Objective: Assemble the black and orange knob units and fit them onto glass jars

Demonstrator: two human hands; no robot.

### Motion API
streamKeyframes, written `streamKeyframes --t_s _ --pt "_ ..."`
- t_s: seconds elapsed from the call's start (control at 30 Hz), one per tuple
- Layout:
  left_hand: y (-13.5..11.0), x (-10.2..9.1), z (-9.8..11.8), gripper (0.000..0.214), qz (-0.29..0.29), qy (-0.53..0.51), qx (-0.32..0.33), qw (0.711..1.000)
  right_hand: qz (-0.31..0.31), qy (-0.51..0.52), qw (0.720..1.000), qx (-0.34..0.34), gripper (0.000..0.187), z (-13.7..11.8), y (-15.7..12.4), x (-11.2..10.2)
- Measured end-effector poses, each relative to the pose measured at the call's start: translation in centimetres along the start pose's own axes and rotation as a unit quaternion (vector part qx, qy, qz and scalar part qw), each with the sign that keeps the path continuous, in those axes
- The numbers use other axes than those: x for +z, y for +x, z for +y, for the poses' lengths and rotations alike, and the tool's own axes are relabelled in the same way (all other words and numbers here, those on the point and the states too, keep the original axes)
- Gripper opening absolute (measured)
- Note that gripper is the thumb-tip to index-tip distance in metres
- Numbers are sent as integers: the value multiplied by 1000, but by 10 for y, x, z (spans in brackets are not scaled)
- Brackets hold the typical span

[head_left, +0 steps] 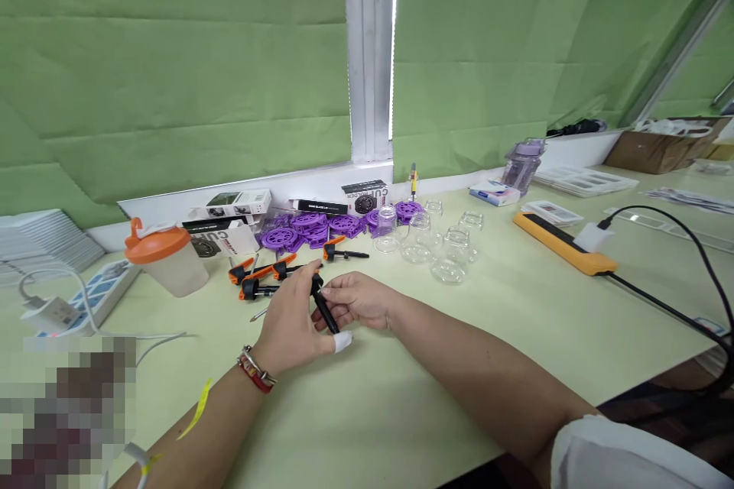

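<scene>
My left hand, its thumb tip wrapped in white, is closed around a slim black rod-shaped part. The part slants between my two hands. My right hand has its fingers bent against the part's other side, pinching near its middle; its fingertips are partly hidden. Just beyond the left hand lie several orange-and-black parts with black shafts. Behind them is a pile of purple plastic wheel-like pieces. Clear glass-like jars stand to the right of the pile.
On the left are an orange-lidded shaker cup and a white power strip. Printed boxes line the back. A yellow power strip with a plugged-in charger, a purple bottle and a brown carton are on the right.
</scene>
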State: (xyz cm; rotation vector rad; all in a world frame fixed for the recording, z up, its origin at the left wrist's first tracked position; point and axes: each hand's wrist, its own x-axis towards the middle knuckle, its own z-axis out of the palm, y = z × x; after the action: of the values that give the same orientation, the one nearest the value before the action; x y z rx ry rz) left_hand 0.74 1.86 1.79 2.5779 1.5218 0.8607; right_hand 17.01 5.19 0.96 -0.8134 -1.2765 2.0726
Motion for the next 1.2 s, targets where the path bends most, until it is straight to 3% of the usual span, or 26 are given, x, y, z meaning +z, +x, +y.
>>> streamKeyframes --t_s 0.47,0.67,0.77,0.87,0.93,1.03,1.2 --pt "-5 3 6 106 8 -11 -13 1000 131 -59 987 -66 33 -1 -6 12" --pt "1 -4 -1 100 -24 -167 -84 982 113 -59 990 -54 24 -12 -4 1" --pt "7 -13 -11 87 -51 -318 -152 934 179 -153 970 -64 13 -10 1 -16" --pt "9 -23 -18 70 -95 -444 -221 863 214 -353 906 -99 4 1 8 -33" --pt "9 -28 -20 64 -140 -501 -250 816 190 -450 861 -140 14 9 13 -39" --pt "8 -29 -21 65 -200 -555 -286 755 131 -536 816 -172 24 19 20 -40" --pt "7 -23 -24 67 -265 -574 -316 707 97 -610 765 -181 21 24 25 -33"
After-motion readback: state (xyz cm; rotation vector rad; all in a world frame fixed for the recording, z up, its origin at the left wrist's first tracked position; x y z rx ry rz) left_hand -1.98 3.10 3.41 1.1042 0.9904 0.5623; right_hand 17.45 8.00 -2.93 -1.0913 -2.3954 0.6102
